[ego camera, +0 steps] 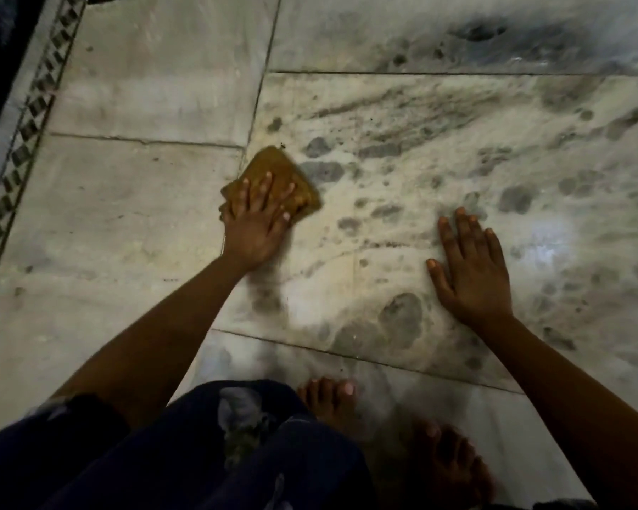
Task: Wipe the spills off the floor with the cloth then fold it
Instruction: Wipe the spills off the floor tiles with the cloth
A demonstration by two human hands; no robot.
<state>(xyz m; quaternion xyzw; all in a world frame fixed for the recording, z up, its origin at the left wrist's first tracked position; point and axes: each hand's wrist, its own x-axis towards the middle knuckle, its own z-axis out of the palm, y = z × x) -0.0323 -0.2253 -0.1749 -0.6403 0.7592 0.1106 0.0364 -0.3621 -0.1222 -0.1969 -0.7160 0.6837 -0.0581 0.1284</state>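
1. The floor [144,86] is pale marble slabs with dark joints; grey wet blotches [402,314] spread over the right slabs.
2. A patterned border strip [26,134] runs along the far left.
3. The left hand [253,222] presses flat, fingers spread, on the mustard cloth [273,171] at the slab joint.
4. The right hand [472,266] rests flat and open on the wet marble, holding nothing.
5. Bare feet [332,399] stand near.

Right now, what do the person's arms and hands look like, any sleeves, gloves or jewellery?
Both arms are bare to the frame edge. The left hand and right hand wear no gloves; no rings, watch or bracelets show. Fingernails look short and pale.
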